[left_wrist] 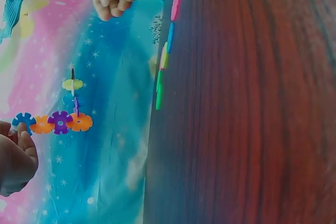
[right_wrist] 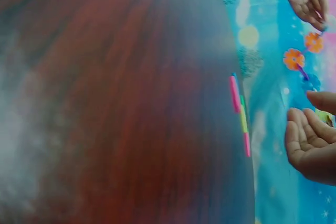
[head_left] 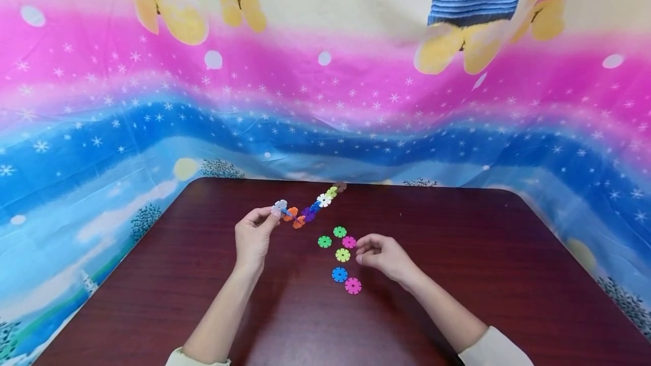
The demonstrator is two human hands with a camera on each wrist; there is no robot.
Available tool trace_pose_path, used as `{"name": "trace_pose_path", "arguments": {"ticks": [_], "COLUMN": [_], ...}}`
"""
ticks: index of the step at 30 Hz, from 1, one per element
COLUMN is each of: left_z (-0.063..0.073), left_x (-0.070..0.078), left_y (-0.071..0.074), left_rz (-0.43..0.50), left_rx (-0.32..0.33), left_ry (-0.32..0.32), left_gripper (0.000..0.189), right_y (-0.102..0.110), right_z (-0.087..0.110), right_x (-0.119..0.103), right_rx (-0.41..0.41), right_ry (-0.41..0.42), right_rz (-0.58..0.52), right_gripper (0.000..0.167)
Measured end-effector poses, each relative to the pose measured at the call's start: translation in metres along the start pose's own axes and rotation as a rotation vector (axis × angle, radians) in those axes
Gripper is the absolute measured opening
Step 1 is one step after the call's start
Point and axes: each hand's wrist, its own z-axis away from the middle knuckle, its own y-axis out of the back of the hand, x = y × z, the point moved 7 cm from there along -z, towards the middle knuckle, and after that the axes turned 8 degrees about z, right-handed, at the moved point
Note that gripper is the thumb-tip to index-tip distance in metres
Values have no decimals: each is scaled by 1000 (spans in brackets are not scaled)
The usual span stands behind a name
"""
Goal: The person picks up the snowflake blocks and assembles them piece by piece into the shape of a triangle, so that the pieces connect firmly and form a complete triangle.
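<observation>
My left hand [head_left: 253, 239] pinches a pale disc [head_left: 279, 205] between thumb and fingers. That disc ends a chain of interlocking plastic snowflake discs [left_wrist: 61, 122] in blue, orange, purple, white and yellow, held up off the table. The chain points away to the right, and its far end looks brownish. My right hand [head_left: 386, 256] hovers with loosely bent fingers and nothing in them. Just left of its fingertips lie a pink disc [head_left: 349, 242] and a yellow disc [head_left: 343, 255]. In the right wrist view the same hand [right_wrist: 315, 148] shows its bare palm.
Two green discs [head_left: 324, 241], a blue disc [head_left: 339, 274] and a second pink disc [head_left: 353, 286] lie flat on the dark wooden table [head_left: 458, 230]. Behind it hangs a printed cloth [head_left: 325, 95] with bears and snowflakes.
</observation>
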Motion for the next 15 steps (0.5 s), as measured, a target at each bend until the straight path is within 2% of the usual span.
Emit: {"name": "trace_pose_path", "arguments": {"ticks": [7,10,15], "left_z": [3,3,2], "left_x": [4,5,5], "left_y": [1,1,2], "left_rz": [-29,-26,-34], "left_rx": [24,29,32], "left_ry": [-45,-53,-63], "left_gripper": [15,12,16], "right_y": [-27,-34,-40], "right_z": [3,5,7], "right_x": [-1,-2,-5], "right_rx": [-206,-241,-227], "right_ry": [78,118,164], "right_rz": [244,355,495], "right_gripper": [26,26,28]}}
